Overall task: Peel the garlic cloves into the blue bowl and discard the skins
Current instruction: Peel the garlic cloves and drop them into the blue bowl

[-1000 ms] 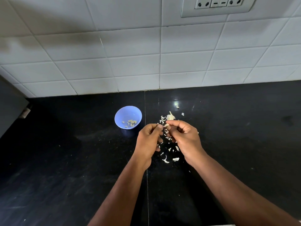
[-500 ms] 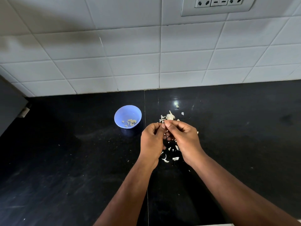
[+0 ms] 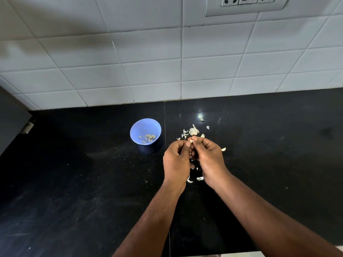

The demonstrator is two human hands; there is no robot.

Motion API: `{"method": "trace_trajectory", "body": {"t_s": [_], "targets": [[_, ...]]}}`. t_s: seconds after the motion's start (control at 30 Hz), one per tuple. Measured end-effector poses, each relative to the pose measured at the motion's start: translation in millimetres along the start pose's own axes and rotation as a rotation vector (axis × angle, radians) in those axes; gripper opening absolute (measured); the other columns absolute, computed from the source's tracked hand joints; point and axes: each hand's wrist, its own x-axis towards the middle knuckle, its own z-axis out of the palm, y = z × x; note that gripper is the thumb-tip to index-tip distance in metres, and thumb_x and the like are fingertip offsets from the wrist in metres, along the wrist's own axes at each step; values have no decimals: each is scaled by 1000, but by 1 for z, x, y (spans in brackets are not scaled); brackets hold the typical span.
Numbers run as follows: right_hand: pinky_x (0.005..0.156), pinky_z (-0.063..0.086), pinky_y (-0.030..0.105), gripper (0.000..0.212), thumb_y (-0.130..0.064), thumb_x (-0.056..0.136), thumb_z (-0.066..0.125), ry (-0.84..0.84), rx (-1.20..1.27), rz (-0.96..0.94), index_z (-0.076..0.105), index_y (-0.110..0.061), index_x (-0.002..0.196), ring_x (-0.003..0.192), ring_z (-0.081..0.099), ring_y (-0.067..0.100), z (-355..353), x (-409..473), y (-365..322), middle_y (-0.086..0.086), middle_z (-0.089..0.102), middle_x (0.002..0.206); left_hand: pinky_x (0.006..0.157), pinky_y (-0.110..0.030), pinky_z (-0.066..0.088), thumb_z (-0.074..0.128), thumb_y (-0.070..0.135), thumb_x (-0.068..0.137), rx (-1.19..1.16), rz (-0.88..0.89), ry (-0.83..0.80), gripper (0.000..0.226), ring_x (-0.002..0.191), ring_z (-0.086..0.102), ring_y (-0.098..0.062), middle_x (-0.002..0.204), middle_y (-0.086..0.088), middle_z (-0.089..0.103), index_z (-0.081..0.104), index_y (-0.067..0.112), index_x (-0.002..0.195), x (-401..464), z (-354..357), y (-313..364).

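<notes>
1. Garlic clove (image 3: 191,140): pale, small, pinched at the fingertips of both hands above the counter; skin apparently part-stripped, though too small in this view to say for certain. Long axis not readable.
2. Left hand (image 3: 177,160): curled narrow, thumb and forefinger closed on the clove from the left side. Nearer of the two to the bowl.
3. Right hand (image 3: 209,160): likewise curled narrow, thumb tip pressed against the clove from the right, touching the left fingertips.
4. Blue bowl (image 3: 135,127): upright on the counter, to the left of the clove and slightly farther from the body; apart from the left hand, near it. Holds a few peeled cloves (image 3: 148,138) at its bottom.
5. Governing relation for the drop: bowl lies leftward of the pinch point, so a short carry across the left-hand side, best suited to the left hand; right hand then free for the skin.
6. Garlic head remnant (image 3: 193,131): just beyond the fingertips, toward the wall, on the counter.
7. Loose skins (image 3: 200,178): scattered beneath and around both hands, not yet gathered; one larger flake (image 3: 223,149) just right of the right hand.
8. Black counter (image 3: 74,182): glossy, speckled with crumbs.
9. Tiled wall (image 3: 148,52): white, behind the counter; socket plate (image 3: 246,6) at top right.
</notes>
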Motion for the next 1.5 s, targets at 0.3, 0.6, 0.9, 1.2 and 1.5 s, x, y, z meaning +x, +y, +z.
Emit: {"method": "trace_trajectory", "body": {"t_s": [0.3,0.6,0.9,1.2,1.5], "targets": [[75,55,18,20,-13,97,72,-179,-219,-165,79,-16,116,92,74,12,-21,-1,-13,1,80,105,65,-28,61,56,25,110,70,-37,-166,16,78,64,-8,82,2,67,70,17,109,6,-17,8],[60,45,27,15,-19,101,65,-116,121,162,78,-11,102,62,54,11,-6,-3,-5,0,63,71,63,-23,51,52,16,111,-37,25,-116,16,73,58,-13,82,-5,64,64,10,104,-2,-1,0],[60,50,23,18,-16,102,65,-76,123,144,74,-7,114,68,66,9,-12,-4,1,6,78,95,63,-18,49,47,25,112,86,-20,-32,28,67,59,-2,72,8,66,64,14,93,-1,-10,-1],[77,61,26,23,-2,100,65,-139,-109,-74,76,-10,118,83,74,16,-21,-1,-2,13,79,101,94,-25,57,63,20,104,305,13,-82,24,99,72,2,105,17,79,80,33,116,3,-27,-2],[77,60,29,14,-9,95,75,-139,-317,-201,80,-17,105,77,71,13,-26,0,-6,4,77,85,86,-25,58,79,25,95,95,32,-12,3,93,75,-1,92,11,81,82,26,95,-2,-25,12]]}}
